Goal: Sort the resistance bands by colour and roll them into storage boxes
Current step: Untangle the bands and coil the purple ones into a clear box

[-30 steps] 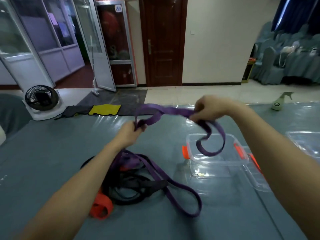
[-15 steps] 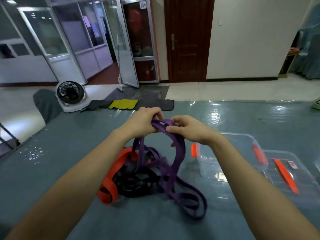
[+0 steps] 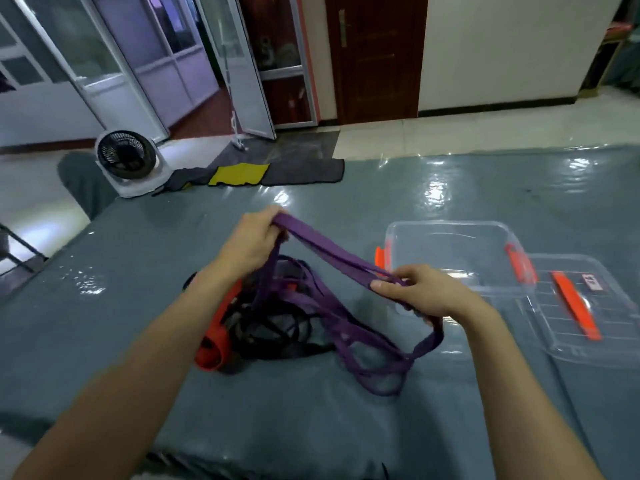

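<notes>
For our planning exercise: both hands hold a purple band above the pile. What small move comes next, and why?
Probably pull the purple band free: held taut between left hand and right hand, its lower loops lie among the black bands and orange band.

The box (image 3: 450, 224) is clear plastic with orange clips (image 3: 380, 263). Right of the box, the lid (image 3: 606, 341) is clear too, with an orange handle (image 3: 575, 310) and a faint grid of lines. Left of the box, the purple band (image 3: 332, 254) is plain, one colour along its length. Lower left of the box lie black bands (image 3: 277, 327) and one orange band (image 3: 214, 344). The table (image 3: 104, 306) under the box is grey-blue and shiny. Far behind the box, to the left, the fan (image 3: 145, 185) is white with a black grille (image 3: 121, 157), the cloth (image 3: 239, 174) is yellow, the mat (image 3: 304, 167) dark grey — and the door (image 3: 377, 64) dark brown.
</notes>
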`<state>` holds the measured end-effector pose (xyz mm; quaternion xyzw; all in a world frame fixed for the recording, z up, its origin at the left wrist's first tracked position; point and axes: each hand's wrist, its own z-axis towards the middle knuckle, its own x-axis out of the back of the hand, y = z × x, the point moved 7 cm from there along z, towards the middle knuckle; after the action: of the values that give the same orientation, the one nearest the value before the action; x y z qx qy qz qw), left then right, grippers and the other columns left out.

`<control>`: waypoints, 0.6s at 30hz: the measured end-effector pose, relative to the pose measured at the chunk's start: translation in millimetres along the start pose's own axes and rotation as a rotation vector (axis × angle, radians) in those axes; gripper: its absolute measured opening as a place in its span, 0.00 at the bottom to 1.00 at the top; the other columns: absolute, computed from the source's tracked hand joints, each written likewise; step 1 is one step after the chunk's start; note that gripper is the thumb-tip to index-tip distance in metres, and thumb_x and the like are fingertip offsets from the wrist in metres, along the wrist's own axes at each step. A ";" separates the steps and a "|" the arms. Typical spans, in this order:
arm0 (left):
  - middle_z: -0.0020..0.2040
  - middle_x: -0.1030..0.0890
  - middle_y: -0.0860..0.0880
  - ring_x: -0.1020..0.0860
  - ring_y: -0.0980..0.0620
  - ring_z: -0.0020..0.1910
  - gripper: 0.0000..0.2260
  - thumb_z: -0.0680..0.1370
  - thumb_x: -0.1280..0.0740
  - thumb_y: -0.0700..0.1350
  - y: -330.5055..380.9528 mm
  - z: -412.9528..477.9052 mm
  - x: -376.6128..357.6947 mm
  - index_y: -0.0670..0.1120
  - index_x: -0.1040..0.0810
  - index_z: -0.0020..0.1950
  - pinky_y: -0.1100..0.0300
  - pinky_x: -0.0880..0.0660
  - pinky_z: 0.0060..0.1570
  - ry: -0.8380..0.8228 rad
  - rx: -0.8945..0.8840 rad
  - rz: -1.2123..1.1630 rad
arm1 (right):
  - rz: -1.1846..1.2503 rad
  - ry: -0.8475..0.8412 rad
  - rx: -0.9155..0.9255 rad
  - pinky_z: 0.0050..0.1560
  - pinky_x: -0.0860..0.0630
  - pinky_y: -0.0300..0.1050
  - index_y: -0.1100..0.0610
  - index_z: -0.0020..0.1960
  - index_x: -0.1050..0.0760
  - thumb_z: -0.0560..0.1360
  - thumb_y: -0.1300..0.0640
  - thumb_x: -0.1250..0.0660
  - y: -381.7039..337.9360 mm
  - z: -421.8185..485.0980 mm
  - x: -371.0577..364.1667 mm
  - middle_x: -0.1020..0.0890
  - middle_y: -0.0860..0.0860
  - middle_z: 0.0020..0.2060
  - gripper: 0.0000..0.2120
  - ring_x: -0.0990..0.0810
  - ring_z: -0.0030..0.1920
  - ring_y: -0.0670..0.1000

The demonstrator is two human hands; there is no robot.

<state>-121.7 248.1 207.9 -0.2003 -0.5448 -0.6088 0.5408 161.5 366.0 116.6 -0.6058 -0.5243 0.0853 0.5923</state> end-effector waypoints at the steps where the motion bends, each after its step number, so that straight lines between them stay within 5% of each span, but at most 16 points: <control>1: 0.41 0.17 0.58 0.19 0.65 0.42 0.10 0.82 0.38 0.38 18.9 10.1 24.5 0.50 0.20 0.56 0.65 0.23 0.46 0.118 -0.079 -0.028 | 0.026 -0.054 0.013 0.31 0.24 0.43 0.54 0.49 0.16 0.73 0.27 0.28 -3.8 1.9 -8.1 0.20 0.50 0.31 0.29 0.24 0.26 0.48; 4: 0.42 0.17 0.58 0.18 0.62 0.43 0.08 0.83 0.38 0.38 57.0 27.0 40.6 0.45 0.21 0.58 0.61 0.21 0.47 0.096 -0.186 -0.038 | 0.103 -0.149 0.130 0.38 0.21 0.43 0.51 0.48 0.13 0.75 0.30 0.29 -29.5 4.8 -30.9 0.12 0.55 0.36 0.23 0.16 0.32 0.50; 6: 0.44 0.14 0.51 0.15 0.50 0.47 0.06 0.87 0.38 0.38 55.5 28.7 29.5 0.43 0.22 0.58 0.46 0.19 0.52 -0.101 -0.127 0.031 | 0.082 -0.051 0.187 0.43 0.20 0.49 0.54 0.47 0.13 0.79 0.37 0.28 -35.4 8.8 -25.8 0.12 0.53 0.35 0.19 0.15 0.35 0.52; 8: 0.43 0.13 0.47 0.14 0.46 0.46 0.06 0.88 0.38 0.38 48.7 26.7 37.3 0.41 0.22 0.59 0.44 0.18 0.51 -0.058 -0.090 -0.025 | 0.111 0.066 0.195 0.46 0.20 0.53 0.52 0.48 0.14 0.77 0.38 0.25 -28.6 9.6 -8.0 0.16 0.49 0.33 0.17 0.17 0.35 0.51; 9: 0.41 0.14 0.48 0.13 0.48 0.44 0.06 0.88 0.38 0.38 49.3 25.2 43.7 0.42 0.22 0.60 0.46 0.18 0.49 0.001 -0.096 -0.075 | 0.145 0.085 0.188 0.50 0.19 0.56 0.50 0.52 0.15 0.72 0.34 0.22 -25.2 7.3 0.1 0.14 0.50 0.38 0.21 0.15 0.38 0.51; 11: 0.41 0.16 0.50 0.16 0.52 0.40 0.06 0.87 0.37 0.39 62.6 22.7 41.9 0.43 0.20 0.61 0.52 0.21 0.45 -0.001 -0.144 -0.091 | 0.190 0.064 0.187 0.60 0.16 0.52 0.46 0.69 0.21 0.58 0.25 0.18 -26.2 1.4 11.1 0.13 0.49 0.53 0.46 0.12 0.51 0.48; 14: 0.50 0.21 0.49 0.23 0.50 0.48 0.10 0.86 0.31 0.41 88.9 20.4 -4.2 0.41 0.21 0.67 0.58 0.31 0.51 -0.246 -0.192 0.062 | 0.348 0.067 0.273 0.67 0.21 0.44 0.46 0.82 0.34 0.53 0.26 0.16 -49.1 4.1 12.5 0.18 0.45 0.67 0.63 0.18 0.66 0.41; 16: 0.48 0.26 0.55 0.27 0.52 0.46 0.18 0.85 0.29 0.40 102.7 14.6 -31.0 0.41 0.28 0.73 0.61 0.35 0.49 -0.346 -0.160 0.054 | 0.298 0.069 0.295 0.68 0.22 0.44 0.49 0.83 0.36 0.61 0.34 0.15 -63.9 6.7 -1.7 0.18 0.45 0.66 0.57 0.18 0.66 0.43; 18: 0.46 0.28 0.56 0.28 0.56 0.43 0.21 0.83 0.29 0.37 114.9 11.2 -46.9 0.43 0.32 0.74 0.58 0.35 0.45 -0.390 -0.186 0.004 | 0.166 0.116 0.308 0.64 0.18 0.52 0.55 0.74 0.25 0.74 0.50 0.19 -65.0 10.8 -12.1 0.14 0.51 0.57 0.32 0.14 0.58 0.50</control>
<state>-9.1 299.1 223.8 -0.3642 -0.5802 -0.6052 0.4055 113.7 347.5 159.7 -0.5531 -0.4185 0.1780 0.6980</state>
